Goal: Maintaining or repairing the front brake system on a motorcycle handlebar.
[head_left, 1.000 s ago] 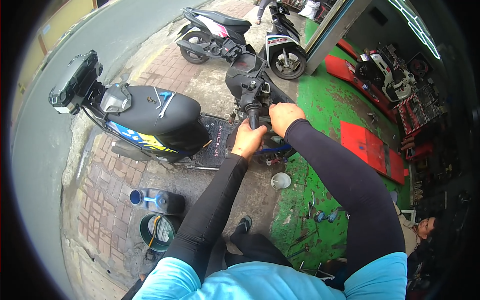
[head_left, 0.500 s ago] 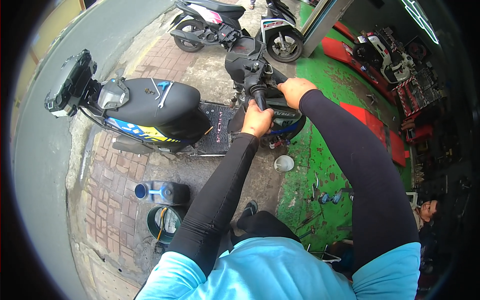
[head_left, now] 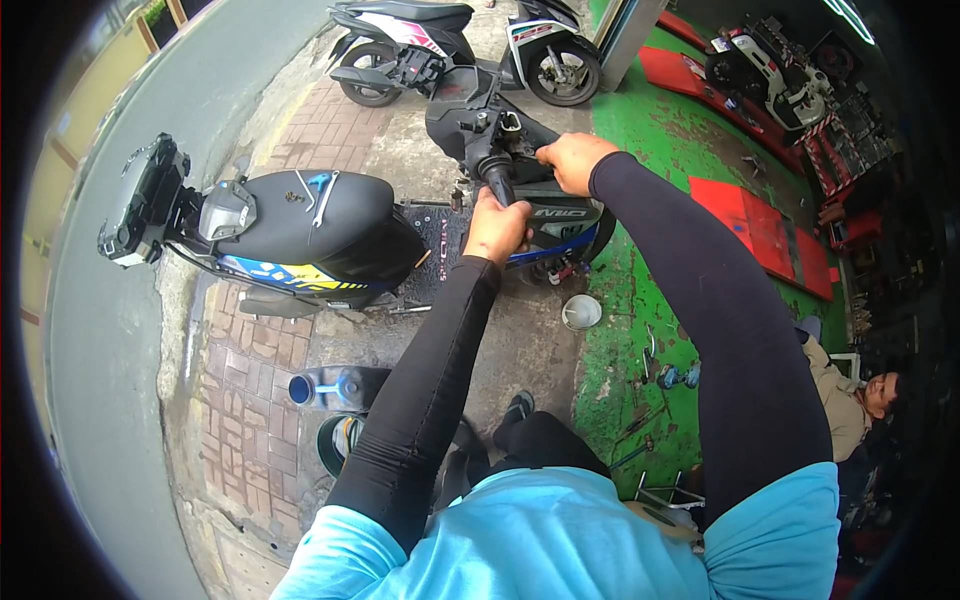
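Keeping your left grip [head_left: 497, 226] around the handlebar [head_left: 496, 180], you've moved your right grip [head_left: 578, 163] farther right of it, its hold unclear.

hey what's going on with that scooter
A person's left hand is wrapped around the black handlebar grip of a scooter. The right hand is just to the right of that grip, fingers curled; what it holds, if anything, is unclear. A wrench and a blue tool lie on the seat.
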